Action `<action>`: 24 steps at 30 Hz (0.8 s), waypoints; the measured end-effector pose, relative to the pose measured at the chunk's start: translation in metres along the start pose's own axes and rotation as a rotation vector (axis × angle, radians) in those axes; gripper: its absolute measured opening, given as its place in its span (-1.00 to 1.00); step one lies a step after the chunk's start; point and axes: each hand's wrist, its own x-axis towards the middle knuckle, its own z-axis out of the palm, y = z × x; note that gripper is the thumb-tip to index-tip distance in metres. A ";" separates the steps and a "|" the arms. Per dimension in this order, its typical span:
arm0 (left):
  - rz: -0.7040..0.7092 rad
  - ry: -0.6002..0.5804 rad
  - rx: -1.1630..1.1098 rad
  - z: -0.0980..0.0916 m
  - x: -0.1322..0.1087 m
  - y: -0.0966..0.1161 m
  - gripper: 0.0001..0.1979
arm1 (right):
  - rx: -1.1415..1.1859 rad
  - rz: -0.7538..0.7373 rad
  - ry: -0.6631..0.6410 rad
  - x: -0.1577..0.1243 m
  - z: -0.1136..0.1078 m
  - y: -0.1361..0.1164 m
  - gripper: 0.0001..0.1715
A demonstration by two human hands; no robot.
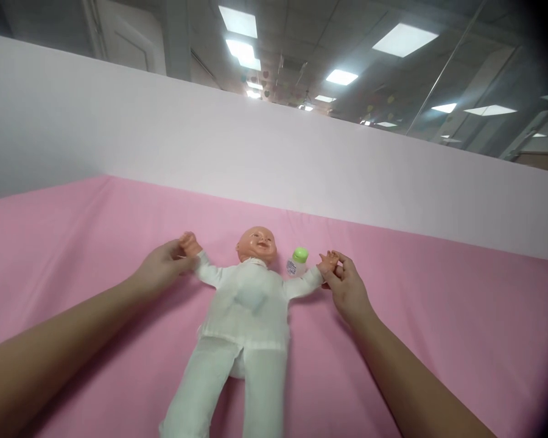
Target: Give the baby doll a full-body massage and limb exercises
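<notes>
A baby doll (pixel 256 310) in a white top and pale trousers lies on its back on a pink sheet (pixel 132 347), its arms spread wide. My left hand (pixel 164 267) is closed around the doll's hand on the left side, at the cuff. On the other side, my right hand (pixel 347 286) pinches the doll's other hand between thumb and fingers. Between the doll's head and that arm stands a small clear bottle (pixel 296 263) with a green cap. The doll's feet run out of view at the bottom.
Behind the pink sheet rises a low white wall (pixel 274 158), with a side panel (pixel 31 152) at the left. Above it a glass pane shows ceiling lights (pixel 404 39). A white door (pixel 130 39) is at the upper left.
</notes>
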 end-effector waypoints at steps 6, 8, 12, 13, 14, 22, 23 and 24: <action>-0.041 0.032 -0.096 -0.003 0.011 -0.011 -0.60 | -0.339 0.130 -0.086 0.009 -0.004 0.013 -0.25; 0.049 0.038 -0.081 0.000 0.001 -0.002 -0.57 | -0.355 0.079 -0.051 0.003 0.000 0.004 -0.17; 0.367 0.025 0.137 0.013 -0.029 0.019 -0.66 | -0.385 -0.296 0.002 -0.023 0.012 -0.021 -0.15; 0.466 -0.021 0.208 0.018 -0.035 0.023 -0.71 | -0.416 -0.426 -0.035 -0.031 0.017 -0.028 -0.23; 0.569 -0.091 0.268 0.022 -0.041 0.026 -0.74 | -0.449 -0.535 -0.105 -0.039 0.022 -0.034 -0.33; 0.894 -0.287 0.426 0.038 -0.050 0.026 -0.65 | -0.459 -0.884 -0.523 -0.064 0.050 -0.057 -0.48; 0.853 -0.278 0.424 0.037 -0.050 0.028 -0.68 | -0.449 -0.842 -0.510 -0.061 0.049 -0.055 -0.49; 0.788 -0.255 0.410 0.035 -0.049 0.029 -0.71 | -0.441 -0.781 -0.483 -0.058 0.047 -0.052 -0.51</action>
